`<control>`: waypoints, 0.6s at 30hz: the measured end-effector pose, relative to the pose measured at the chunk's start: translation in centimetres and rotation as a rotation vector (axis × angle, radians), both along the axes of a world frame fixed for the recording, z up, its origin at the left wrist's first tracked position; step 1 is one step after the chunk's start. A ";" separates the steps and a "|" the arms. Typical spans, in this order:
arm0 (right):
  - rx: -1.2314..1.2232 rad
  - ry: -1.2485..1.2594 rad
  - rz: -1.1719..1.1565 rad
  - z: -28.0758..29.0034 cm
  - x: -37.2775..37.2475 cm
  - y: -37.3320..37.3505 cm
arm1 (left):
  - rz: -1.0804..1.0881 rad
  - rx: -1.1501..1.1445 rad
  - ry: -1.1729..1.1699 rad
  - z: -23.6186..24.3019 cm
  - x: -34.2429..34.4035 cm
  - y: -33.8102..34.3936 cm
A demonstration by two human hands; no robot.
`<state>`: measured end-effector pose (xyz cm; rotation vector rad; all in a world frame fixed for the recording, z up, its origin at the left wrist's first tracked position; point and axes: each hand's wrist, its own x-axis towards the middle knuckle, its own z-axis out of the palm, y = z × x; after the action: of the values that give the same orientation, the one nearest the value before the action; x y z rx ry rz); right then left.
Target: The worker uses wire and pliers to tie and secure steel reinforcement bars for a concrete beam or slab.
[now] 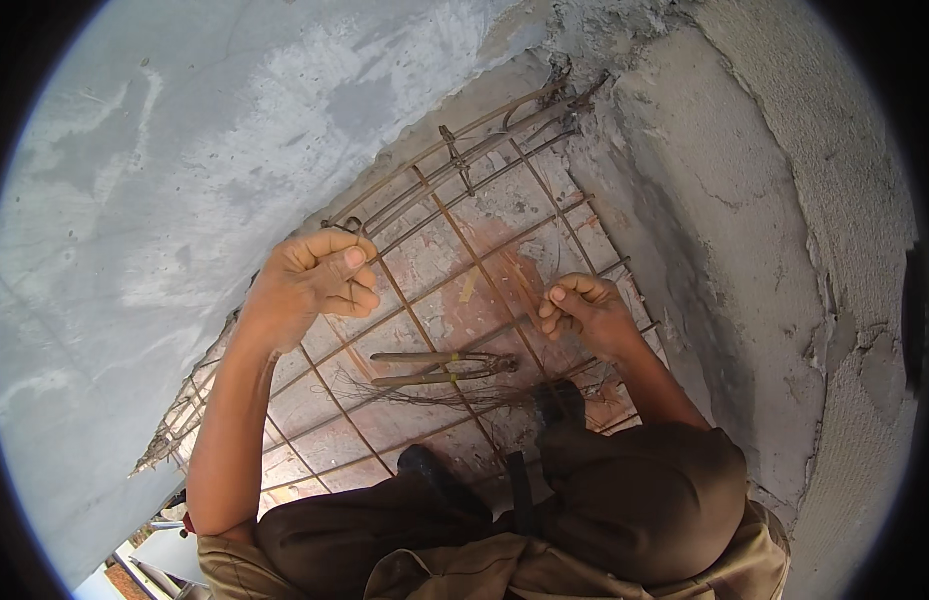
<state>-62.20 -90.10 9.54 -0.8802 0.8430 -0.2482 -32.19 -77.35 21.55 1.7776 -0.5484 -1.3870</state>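
My left hand (323,277) is raised beside the concrete edge, above the upper left bars of a rebar mesh (482,265). Its thumb and forefinger are pinched together; what they hold, if anything, is too small to make out. My right hand (583,312) hovers over the right part of the mesh, its fingers closed in a pinch. A faint thin wire (559,238) seems to rise from these fingers. Between the hands, steel-fixing pincers (500,364) lie on the bars with their handles pointing left. A loose bundle of thin tie wire (415,399) lies just below them.
A large grey concrete surface (215,130) slopes along the left. On the right stands a rough plastered wall (745,200). Thicker bars with a stirrup (455,158) run along the far edge. My feet, in dark shoes (560,402), are at the mesh's near side.
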 end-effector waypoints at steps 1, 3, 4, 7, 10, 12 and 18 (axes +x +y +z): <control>0.013 -0.066 0.030 0.4 0.5 1.1 | 0.041 -0.019 0.046 -1.0 -1.7 -0.6; 0.042 -0.082 0.035 0.6 1.7 2.7 | 0.106 0.013 0.166 -3.3 -4.8 -1.6; 0.064 -0.101 0.037 0.6 2.3 3.3 | 0.078 0.040 0.186 -4.7 -6.0 -1.6; -0.002 -0.060 0.069 1.1 3.6 4.4 | 0.029 0.063 0.195 -7.4 -8.5 -1.5; 0.013 -0.008 0.040 0.8 3.7 4.8 | 0.000 0.044 0.134 -7.9 -9.2 -1.6; -0.049 0.005 0.050 0.7 3.5 4.4 | -0.011 0.023 0.083 -7.8 -9.4 -1.7; -0.280 0.138 0.203 0.2 3.6 4.0 | 0.009 -0.040 0.005 -8.5 -9.9 -1.6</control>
<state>-58.58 -86.13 9.74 -1.2483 0.8515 -0.1295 -42.06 -78.94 13.07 1.7419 -0.5609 -1.3651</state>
